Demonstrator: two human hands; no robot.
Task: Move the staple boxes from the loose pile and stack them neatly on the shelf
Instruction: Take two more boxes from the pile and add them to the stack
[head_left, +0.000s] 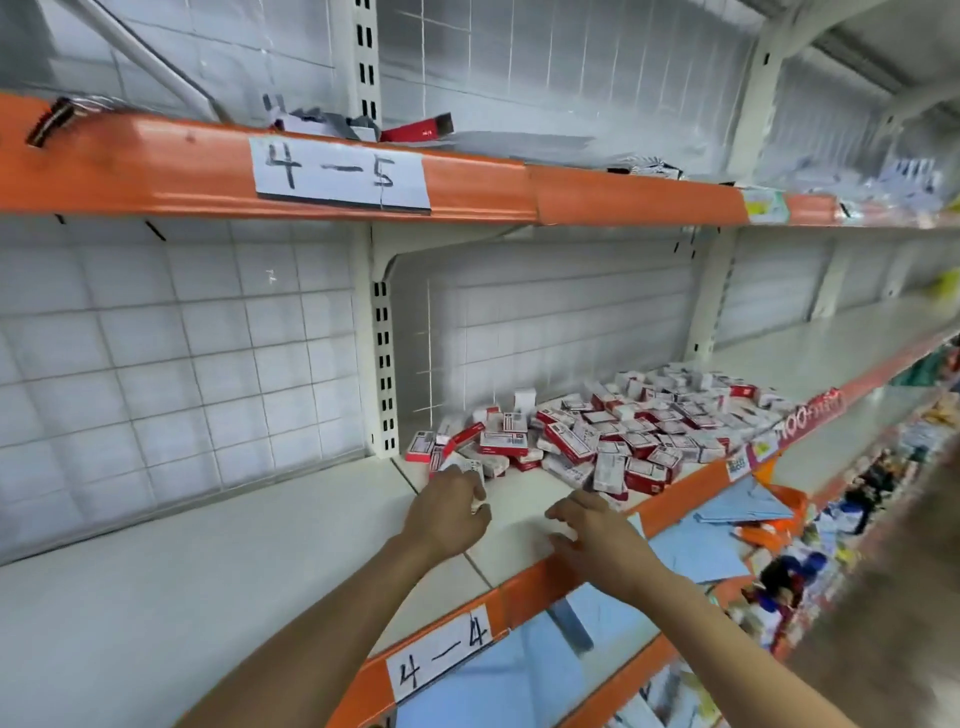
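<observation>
A loose pile of small red-and-white staple boxes (623, 431) sprawls over the white shelf (208, 561) marked "4-4", right of the upright post. My left hand (449, 512) is at the pile's near-left edge, fingers curled around a staple box or two (470, 470) whose white ends show above my knuckles. My right hand (597, 530) hovers low over the bare shelf just in front of the pile, fingers spread and holding nothing.
A slotted upright post (383, 364) stands at the back left of the pile. The orange shelf lip (524, 587) runs under my wrists. An upper shelf "4-5" (337, 174) hangs overhead. Blue paper and mixed goods (727, 525) fill the lower shelves on the right.
</observation>
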